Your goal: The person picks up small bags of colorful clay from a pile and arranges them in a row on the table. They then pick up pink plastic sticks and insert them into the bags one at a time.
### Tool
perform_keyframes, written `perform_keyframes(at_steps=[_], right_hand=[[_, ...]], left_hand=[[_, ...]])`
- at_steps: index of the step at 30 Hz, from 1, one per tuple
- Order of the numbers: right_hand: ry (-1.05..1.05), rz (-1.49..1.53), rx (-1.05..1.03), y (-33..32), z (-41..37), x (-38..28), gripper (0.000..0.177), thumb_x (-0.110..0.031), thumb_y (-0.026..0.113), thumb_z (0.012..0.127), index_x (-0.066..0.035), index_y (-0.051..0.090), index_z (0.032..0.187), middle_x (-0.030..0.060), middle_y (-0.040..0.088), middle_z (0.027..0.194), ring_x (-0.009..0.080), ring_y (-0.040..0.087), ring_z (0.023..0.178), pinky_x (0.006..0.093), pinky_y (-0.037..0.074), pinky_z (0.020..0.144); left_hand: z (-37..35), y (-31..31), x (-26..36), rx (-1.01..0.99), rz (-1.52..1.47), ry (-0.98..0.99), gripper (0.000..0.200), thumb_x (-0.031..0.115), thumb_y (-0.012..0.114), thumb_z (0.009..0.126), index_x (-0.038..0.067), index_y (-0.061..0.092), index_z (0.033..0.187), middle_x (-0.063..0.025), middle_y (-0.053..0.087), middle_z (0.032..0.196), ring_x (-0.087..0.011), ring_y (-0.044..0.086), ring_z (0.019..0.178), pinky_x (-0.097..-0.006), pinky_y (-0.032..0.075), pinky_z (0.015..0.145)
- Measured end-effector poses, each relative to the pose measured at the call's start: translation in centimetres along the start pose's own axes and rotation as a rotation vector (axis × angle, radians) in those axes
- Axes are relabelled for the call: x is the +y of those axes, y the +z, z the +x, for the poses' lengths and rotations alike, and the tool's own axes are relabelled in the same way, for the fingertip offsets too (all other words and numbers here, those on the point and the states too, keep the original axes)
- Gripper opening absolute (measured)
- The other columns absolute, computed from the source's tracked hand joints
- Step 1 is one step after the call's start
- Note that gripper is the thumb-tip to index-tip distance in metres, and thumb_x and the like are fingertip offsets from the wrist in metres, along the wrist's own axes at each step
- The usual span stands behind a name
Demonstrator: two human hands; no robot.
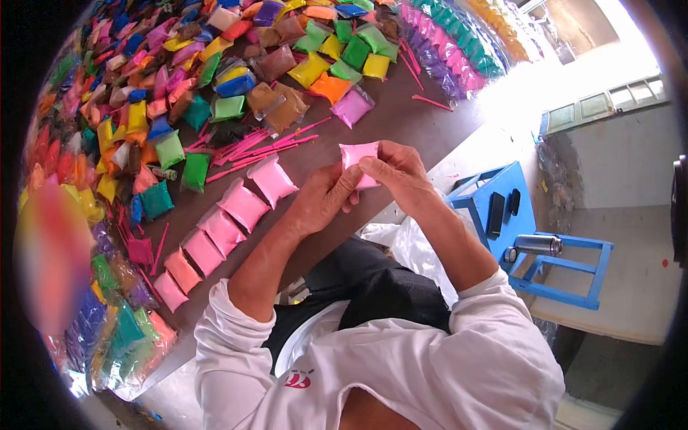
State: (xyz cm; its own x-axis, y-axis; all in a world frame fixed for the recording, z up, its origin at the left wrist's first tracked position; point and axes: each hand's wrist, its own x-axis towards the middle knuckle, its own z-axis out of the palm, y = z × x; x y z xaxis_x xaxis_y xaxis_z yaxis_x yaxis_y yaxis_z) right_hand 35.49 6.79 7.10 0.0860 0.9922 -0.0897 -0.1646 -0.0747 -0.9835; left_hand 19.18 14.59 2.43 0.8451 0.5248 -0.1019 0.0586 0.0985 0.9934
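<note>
White shirt sleeves (459, 337) sat nearest the lens, both forearms reaching out over the table (401, 122).

Landmark: row of pink packets (222, 231) laid on the brown table.

- Left hand (326, 197): closed on the near edge of one small pink packet (356, 154), thumb and fingers pinching it.
- Right hand (398, 172): closed on the same packet from the other side, fingers curled over its top corner.
- Held packet: off the table surface, just past the row's far end, apart from the last packet in the row.
- Row: about six filled pink packets, lying side by side, most touching their neighbours; the end nearest the body looked more orange-pink.
- Loose pink sticks (247, 147) lay just beyond the row, on the side away from the body.
- Heap of multicoloured packets (179, 79) lay farther beyond the row, well apart from the hands.
- Blue stool (566, 265), well apart from the row and off the table, carried a metal flask (536, 245) and a dark phone (495, 213).

Judgement on progress: roughly six pink packets were finished and set down; one more was in hand. Whether its edge was already closed could not be told. No unfilled pink stock was visible, so the remainder could not be told.
</note>
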Motion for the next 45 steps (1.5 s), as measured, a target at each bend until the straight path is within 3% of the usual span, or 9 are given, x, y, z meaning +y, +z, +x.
perform_keyframes(at_steps=[8,16,25,28,31,34,38,40,45], right_hand=[[0.013,0.256,0.09,0.3,0.5,1.6,0.018,-0.014,0.058,0.093,0.003,0.06,0.098,0.0074,0.065,0.081,0.0154,0.064,0.069,0.0291,0.052,0.062],[0.003,0.135,0.027,-0.6,1.4,1.7,0.019,-0.014,0.065,0.088,0.001,0.061,0.099,0.0055,0.065,0.081,0.014,0.063,0.065,0.0297,0.053,0.06],[0.011,0.26,0.07,-0.8,1.7,2.8,0.014,-0.012,0.062,0.089,-0.001,0.062,0.098,0.0064,0.065,0.08,0.0147,0.063,0.067,0.0285,0.053,0.059],[0.054,0.363,0.065,-0.9,1.7,2.5,0.014,-0.013,0.061,0.09,-0.002,0.063,0.097,0.0068,0.066,0.083,0.014,0.063,0.068,0.027,0.051,0.059],[0.019,0.309,0.026,-1.4,1.9,3.1,0.013,-0.014,0.061,0.09,-0.002,0.063,0.096,0.0072,0.067,0.086,0.014,0.064,0.07,0.0275,0.051,0.059],[-0.015,0.281,0.035,-1.8,1.9,4.0,0.014,-0.014,0.061,0.091,-0.002,0.064,0.096,0.007,0.067,0.089,0.014,0.064,0.074,0.0282,0.052,0.062],[-0.027,0.293,0.131,-1.2,1.6,3.8,0.02,-0.014,0.061,0.091,0.0,0.065,0.104,0.006,0.067,0.092,0.0134,0.064,0.08,0.0277,0.052,0.069],[0.029,0.246,0.055,-2.3,1.7,4.3,0.031,-0.014,0.064,0.088,-0.001,0.063,0.116,0.0043,0.067,0.095,0.0124,0.064,0.083,0.0275,0.052,0.075],[0.018,0.372,-0.099,-2.4,1.6,4.4,0.02,-0.008,0.067,0.084,-0.001,0.064,0.103,0.0044,0.067,0.089,0.0119,0.064,0.08,0.0259,0.052,0.07]], left_hand=[[-0.2,0.3,1.2,-0.032,-0.062,0.032,0.04,0.04,0.054,0.098,0.001,0.064,0.098,-0.0016,0.059,0.074,-0.008,0.053,0.067,-0.027,0.045,0.059],[-0.2,0.5,1.1,-0.003,0.01,0.02,0.033,0.033,0.06,0.095,0.001,0.063,0.1,-0.0031,0.057,0.073,-0.0102,0.047,0.065,-0.0296,0.042,0.06],[0.0,0.4,0.7,-0.015,0.063,-0.002,0.042,0.041,0.053,0.097,-0.001,0.061,0.099,-0.0108,0.06,0.074,-0.0187,0.057,0.068,-0.0359,0.046,0.065],[-0.1,0.6,0.5,0.006,0.072,0.043,0.045,0.043,0.048,0.099,0.0,0.061,0.097,-0.0039,0.059,0.075,-0.0129,0.058,0.07,-0.0286,0.049,0.062],[-0.1,0.4,1.1,-0.022,0.16,0.034,0.046,0.044,0.048,0.099,0.0,0.059,0.094,-0.0045,0.059,0.074,-0.0139,0.058,0.069,-0.0295,0.049,0.063],[-0.1,0.5,1.2,-0.008,0.197,0.073,0.041,0.039,0.049,0.098,-0.001,0.059,0.098,-0.014,0.063,0.076,-0.026,0.062,0.071,-0.0379,0.047,0.067],[0.0,0.4,1.0,-0.038,0.183,-0.06,0.039,0.036,0.048,0.098,-0.002,0.058,0.097,-0.014,0.062,0.075,-0.0252,0.063,0.071,-0.0375,0.047,0.066],[-0.4,0.6,1.5,-0.014,0.131,-0.067,0.041,0.037,0.047,0.098,-0.003,0.058,0.097,-0.0132,0.062,0.075,-0.023,0.062,0.07,-0.0366,0.048,0.065],[-0.3,0.6,1.9,-0.045,0.229,-0.037,0.044,0.038,0.044,0.1,-0.003,0.06,0.096,-0.0082,0.062,0.074,-0.017,0.061,0.07,-0.0326,0.049,0.064]])
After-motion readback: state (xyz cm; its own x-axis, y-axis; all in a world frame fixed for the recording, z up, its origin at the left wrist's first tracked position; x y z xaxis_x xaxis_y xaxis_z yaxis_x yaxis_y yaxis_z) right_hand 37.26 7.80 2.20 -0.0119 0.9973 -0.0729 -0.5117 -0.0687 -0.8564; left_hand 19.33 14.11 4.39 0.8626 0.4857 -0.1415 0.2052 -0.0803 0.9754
